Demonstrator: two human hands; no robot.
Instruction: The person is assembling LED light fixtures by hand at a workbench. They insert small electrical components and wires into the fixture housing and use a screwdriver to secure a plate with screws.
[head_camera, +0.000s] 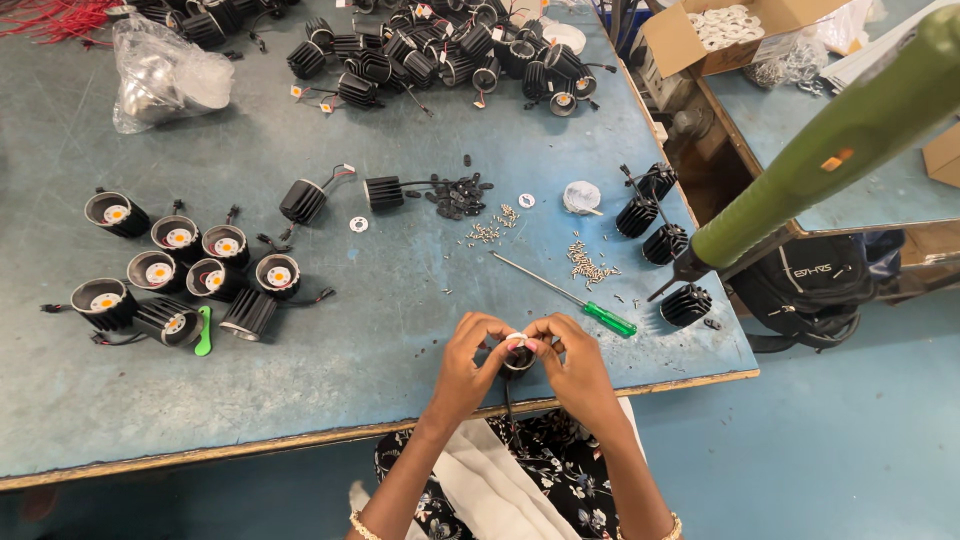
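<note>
Near the table's front edge, my left hand (468, 368) and my right hand (572, 366) together hold a small black finned lamp housing (517, 357), fingertips pinching a small white part on its top. A black wire hangs from the housing down toward my lap. Just beyond my right hand lies a green-handled screwdriver (572, 296), and farther back are heaps of small screws (588, 264).
Several assembled black lamp housings (180, 276) with yellow centres sit at the left. Loose housings (660, 242) stand at the right edge, a large pile (450, 55) at the back. A green hanging power tool (800, 165) reaches over the table's right corner. A cardboard box (720, 30) is far right.
</note>
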